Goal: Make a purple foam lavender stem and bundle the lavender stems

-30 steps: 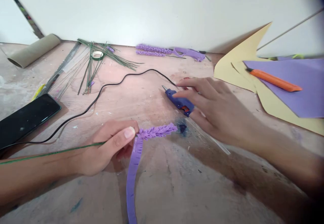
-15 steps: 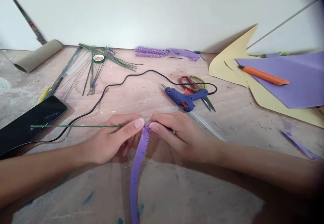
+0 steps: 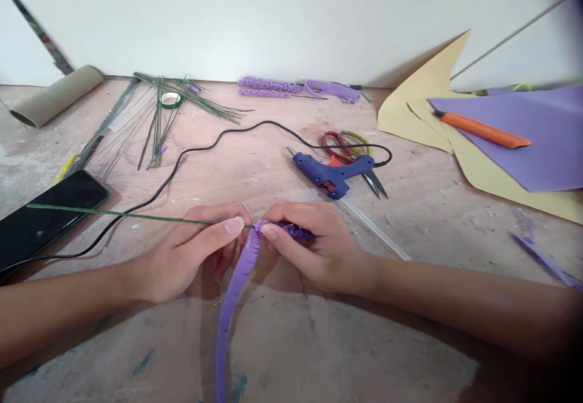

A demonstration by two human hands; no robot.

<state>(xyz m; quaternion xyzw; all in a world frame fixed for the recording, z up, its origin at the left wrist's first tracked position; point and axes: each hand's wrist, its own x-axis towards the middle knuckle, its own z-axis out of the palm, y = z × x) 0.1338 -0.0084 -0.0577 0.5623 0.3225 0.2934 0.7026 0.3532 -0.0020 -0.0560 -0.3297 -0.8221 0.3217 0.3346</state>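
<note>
Between finger and thumb, my left hand [image 3: 200, 248] pinches a thin green wire stem [image 3: 136, 215] that reaches out to the left over the phone. My right hand [image 3: 314, 242] is closed around the stem's other end, where a purple fringed wrap [image 3: 296, 231] covers it. From the wrap between the two hands, a purple fringed strip [image 3: 234, 297] hangs toward me, with small cuts along one edge near the top. Part of the wrapped end is hidden by my right fingers.
Beyond my hands lie a blue glue gun [image 3: 334, 173], its black cord [image 3: 218, 139] and scissors [image 3: 376, 183]. A phone [image 3: 68, 203], green wires [image 3: 157, 130] and a cardboard tube [image 3: 57, 96] are leftward. An orange cutter [image 3: 485, 130] rests on purple sheet [image 3: 542, 160] at right.
Both hands have shifted slightly left, and the stem now tilts up to the left. More of the purple wrap shows by my right hand. The strip's lower end has swung left.
</note>
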